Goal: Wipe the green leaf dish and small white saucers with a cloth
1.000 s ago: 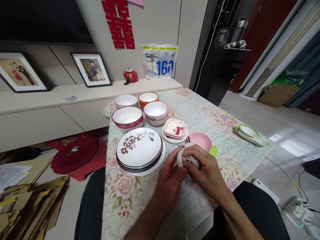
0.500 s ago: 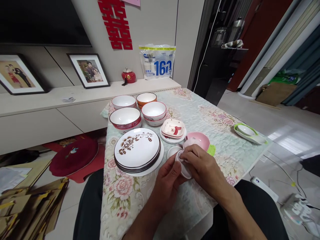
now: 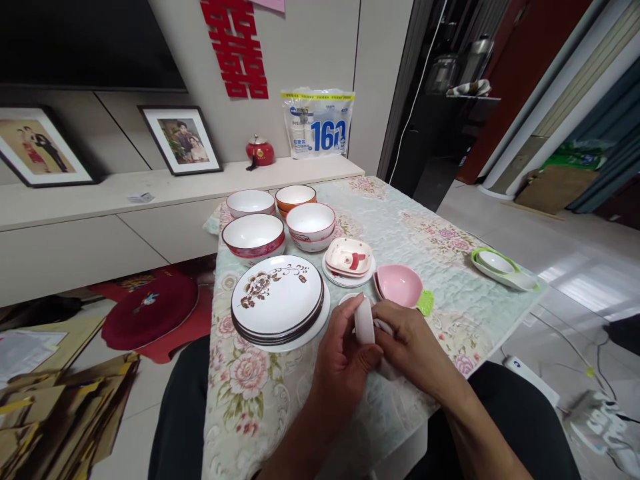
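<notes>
A small white dish [image 3: 365, 323] is tipped on edge between my hands, above the near side of the table. My left hand [image 3: 343, 363] grips it, with the thumb at its lower edge. My right hand [image 3: 417, 343] is closed on a crumpled white wipe [image 3: 384, 327] against the dish's right side; the dish and fingers hide part of it. Just behind my fingers, another small white dish [image 3: 346, 298] shows only its rim. Close by are a pink bowl [image 3: 399, 285] with a green leaf-shaped piece [image 3: 426, 303] and a square bear-pattern dish [image 3: 349, 256] on white plates.
Brown-flowered plates [image 3: 277, 297] are stacked left of my hands. Behind them stand stacked bowls: red-patterned [image 3: 253, 235], pink-rimmed [image 3: 311, 223], orange [image 3: 296, 197] and pale [image 3: 251, 202]. A green-edged dish set [image 3: 500, 265] lies near the right edge of the flowered tablecloth [image 3: 245, 380].
The small dish has turned from facing up at a slant to standing on edge. My right hand has moved from inside the dish to its right side.
</notes>
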### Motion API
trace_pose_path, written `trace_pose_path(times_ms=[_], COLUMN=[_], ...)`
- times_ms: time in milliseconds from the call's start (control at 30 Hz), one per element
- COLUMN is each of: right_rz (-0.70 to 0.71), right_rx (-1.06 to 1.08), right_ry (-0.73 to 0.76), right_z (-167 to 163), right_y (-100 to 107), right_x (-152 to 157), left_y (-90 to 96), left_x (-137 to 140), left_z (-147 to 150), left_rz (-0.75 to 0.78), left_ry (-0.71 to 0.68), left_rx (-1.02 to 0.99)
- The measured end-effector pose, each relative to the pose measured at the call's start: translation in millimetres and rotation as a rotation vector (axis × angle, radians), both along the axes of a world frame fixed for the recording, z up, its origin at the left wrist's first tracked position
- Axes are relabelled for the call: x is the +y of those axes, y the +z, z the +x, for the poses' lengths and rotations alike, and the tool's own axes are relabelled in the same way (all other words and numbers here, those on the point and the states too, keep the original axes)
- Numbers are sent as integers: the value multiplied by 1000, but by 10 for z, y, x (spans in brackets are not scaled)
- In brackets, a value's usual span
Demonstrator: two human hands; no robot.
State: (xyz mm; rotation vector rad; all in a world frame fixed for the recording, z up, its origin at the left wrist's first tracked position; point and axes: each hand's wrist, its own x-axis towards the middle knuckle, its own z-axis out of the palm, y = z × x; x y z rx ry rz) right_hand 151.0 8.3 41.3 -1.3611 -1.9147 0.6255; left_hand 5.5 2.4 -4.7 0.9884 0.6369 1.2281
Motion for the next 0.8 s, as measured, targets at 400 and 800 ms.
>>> trace_pose_path(times_ms=[400, 800], right_rz=[364, 137], right_rx=[237, 132], right_ry=[-136, -171], right_z=[-40, 196], right_y=[137, -105], right_x=[-79, 150], left_y=[146, 100], left_x=[0, -17], left_z=[5, -16], left_rz=[-131, -46], left_ry=[-261, -203], left_rx=[-129, -114])
